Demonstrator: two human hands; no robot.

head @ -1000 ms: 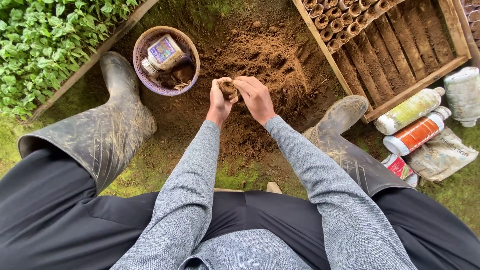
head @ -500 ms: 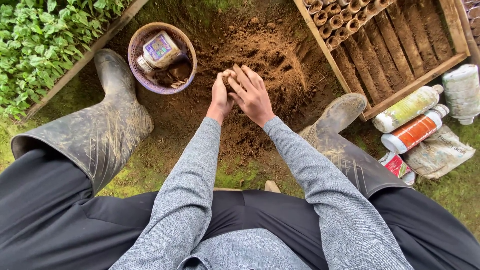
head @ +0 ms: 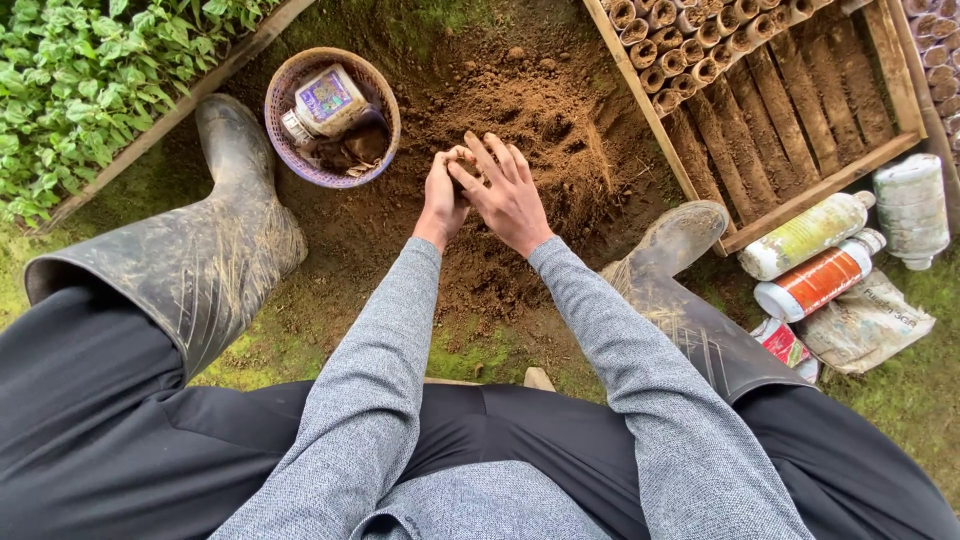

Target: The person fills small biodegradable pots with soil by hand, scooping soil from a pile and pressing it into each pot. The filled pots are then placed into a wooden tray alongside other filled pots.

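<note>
Left hand cups a small soil-filled paper pot above the loose soil heap; right hand lies flat, fingers spread, over its top. Light and soft-walled, it looks crushable, best gripped around the sides.

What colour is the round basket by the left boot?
The basket is purple, a woven plastic weave with soil stains; the head view shows it clearly.
</note>
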